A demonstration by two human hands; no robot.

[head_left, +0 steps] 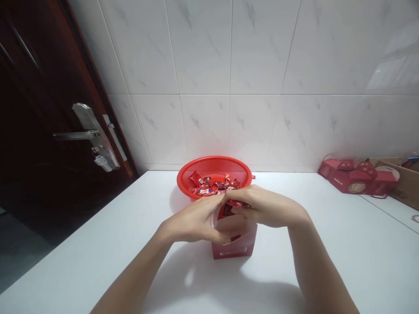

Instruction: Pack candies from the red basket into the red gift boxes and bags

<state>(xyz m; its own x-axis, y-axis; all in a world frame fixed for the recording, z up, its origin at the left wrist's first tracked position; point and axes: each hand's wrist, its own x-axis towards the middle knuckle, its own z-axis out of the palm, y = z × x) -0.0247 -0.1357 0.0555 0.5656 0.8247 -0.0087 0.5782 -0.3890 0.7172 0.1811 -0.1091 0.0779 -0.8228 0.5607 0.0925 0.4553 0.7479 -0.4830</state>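
The small red box (235, 247) stood upright on the white counter (137, 218), its top open, directly in front of a red mesh colander (214, 158). The left hand (194, 221) was closed on the box's left side, thumb at the near part of the opening; its fingertips were largely hidden. The right hand (271, 207) was bent over the opening, its grip closed on red-wrapped candy (238, 203) between thumb and fingers; the exact number of pieces could not be determined. Further wrapped sweets (204, 191) lay inside the colander, near the tiled wall (206, 122). At far right, red gift boxes (350, 179) stood beside a cardboard carton (407, 185). A dark door (32, 100) with a metal handle (77, 135) was noted at left.
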